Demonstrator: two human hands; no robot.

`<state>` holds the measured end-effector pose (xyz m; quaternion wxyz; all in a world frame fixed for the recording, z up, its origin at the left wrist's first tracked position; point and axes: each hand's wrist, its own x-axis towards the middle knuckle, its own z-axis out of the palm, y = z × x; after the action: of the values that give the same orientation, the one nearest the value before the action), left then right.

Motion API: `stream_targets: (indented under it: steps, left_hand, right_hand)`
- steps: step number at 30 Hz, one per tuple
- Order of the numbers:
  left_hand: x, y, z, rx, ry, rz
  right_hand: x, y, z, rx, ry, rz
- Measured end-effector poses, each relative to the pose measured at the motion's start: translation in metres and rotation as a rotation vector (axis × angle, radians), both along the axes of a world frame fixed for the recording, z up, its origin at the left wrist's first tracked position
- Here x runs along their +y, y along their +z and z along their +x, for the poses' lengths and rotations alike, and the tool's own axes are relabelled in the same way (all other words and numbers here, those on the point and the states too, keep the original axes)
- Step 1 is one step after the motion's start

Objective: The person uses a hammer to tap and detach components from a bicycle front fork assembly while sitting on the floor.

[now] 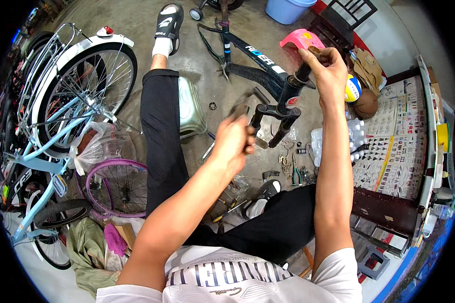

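Observation:
My left hand (231, 140) is closed round a hammer (260, 95), blurred, with its head raised beside a black bicycle fork (285, 118). My right hand (327, 70) grips the upper end of the fork's steerer tube (304, 70), fingers curled over the top. The fork stands at the front of a black bicycle frame (250, 76), its two legs pointing down toward the floor. Whether the hammer touches anything is too blurred to tell. A loose ring (212, 105) and several hand tools (296, 174) lie on the concrete floor below.
A white-and-blue bicycle (55, 146) and purple wheel (114, 187) stand at left. A pale stool (192, 108) is by my left leg. A pink stool (293, 38), balls (364, 103), bottle pack (318, 144) and printed board (389, 156) are at right. A blue bin (283, 10) stands behind.

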<state>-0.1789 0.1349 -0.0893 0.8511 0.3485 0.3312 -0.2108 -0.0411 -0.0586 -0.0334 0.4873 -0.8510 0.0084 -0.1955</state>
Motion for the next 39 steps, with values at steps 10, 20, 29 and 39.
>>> stream_targets:
  steps: [10,20,29,39]
  left_hand:
    - [-0.008,0.067,0.022,-0.348,-0.161,-0.038]
    - [0.015,-0.015,-0.031,0.021,-0.109,0.064]
    - [0.012,-0.046,-0.054,0.063,-0.13,0.061]
    - [0.001,-0.111,-0.082,0.172,-0.177,0.008]
  right_hand:
    - [-0.018,0.002,0.01,-0.208,-0.043,-0.049]
    - [-0.03,0.011,0.007,0.23,0.456,0.329]
    - [-0.057,-0.002,0.009,0.226,0.519,0.491]
    - [-0.068,-0.037,-0.001,0.182,0.346,0.337]
